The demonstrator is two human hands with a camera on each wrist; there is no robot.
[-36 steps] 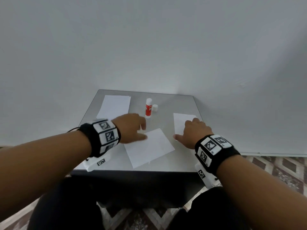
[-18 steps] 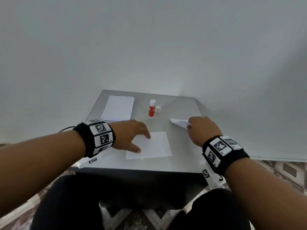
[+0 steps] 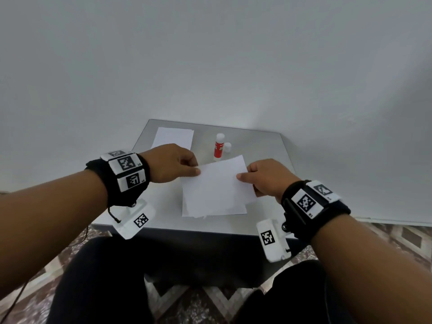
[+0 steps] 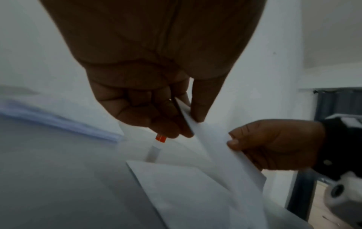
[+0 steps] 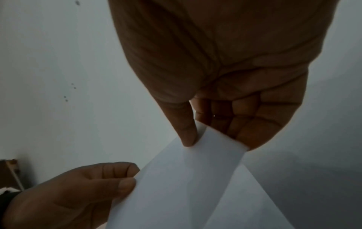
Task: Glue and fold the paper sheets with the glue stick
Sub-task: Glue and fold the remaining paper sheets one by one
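Observation:
Both hands hold one white sheet [image 3: 217, 181] in the air, tilted, above a second white sheet [image 3: 215, 208] that lies flat near the table's front edge. My left hand [image 3: 195, 170] pinches the held sheet's left edge [image 4: 225, 155] between thumb and fingers. My right hand [image 3: 243, 175] pinches its right edge [image 5: 186, 178] the same way. The red and white glue stick [image 3: 219, 149] stands uncapped behind the sheets, its white cap [image 3: 227, 147] beside it. In the left wrist view only the glue stick's red band [image 4: 161, 138] shows below my fingers.
A stack of white paper [image 3: 173, 137] lies at the back left of the small grey table [image 3: 264, 146], which stands against a white wall. My legs are under the front edge, with patterned floor on both sides.
My right hand lifted the sheet from the table's right side and carried it over the middle sheet. My left hand left the middle sheet and took the lifted sheet's left edge.

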